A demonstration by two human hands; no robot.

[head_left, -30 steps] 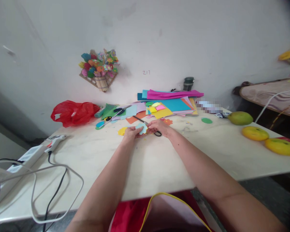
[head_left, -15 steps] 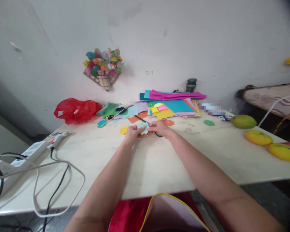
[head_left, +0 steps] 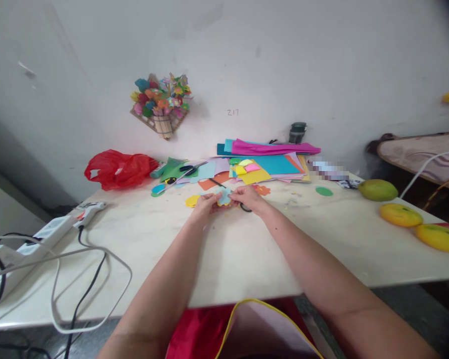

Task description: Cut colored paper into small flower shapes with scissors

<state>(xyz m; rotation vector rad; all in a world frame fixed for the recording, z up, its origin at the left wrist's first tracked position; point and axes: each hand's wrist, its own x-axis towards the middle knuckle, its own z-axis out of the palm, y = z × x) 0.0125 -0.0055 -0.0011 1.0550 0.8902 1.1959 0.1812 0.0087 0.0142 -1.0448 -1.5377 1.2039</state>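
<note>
A small light-blue paper flower (head_left: 224,197) is held up over the table between both hands. My left hand (head_left: 206,205) pinches its left side, and my right hand (head_left: 248,197) pinches its right edge. Just left of my left hand lies a yellow paper cutout (head_left: 192,201). Beyond my right hand is an orange paper flower (head_left: 262,190). Black-handled scissors (head_left: 246,207) lie partly under my right hand, with the blade showing behind the flower. A piece of orange paper (head_left: 220,179) lies a little farther back.
Stacked coloured paper (head_left: 280,164) lies along the wall, with a red plastic bag (head_left: 119,169) to its left. A power strip (head_left: 48,239) and looping cables (head_left: 93,279) occupy the left side. Mangoes (head_left: 400,215) sit at the right. A green paper oval (head_left: 324,191) lies nearer the middle.
The light-blue flower has turned and shifted slightly right in my fingers, so more of its face shows. Both hands keep their hold, and the table things stay in place.
</note>
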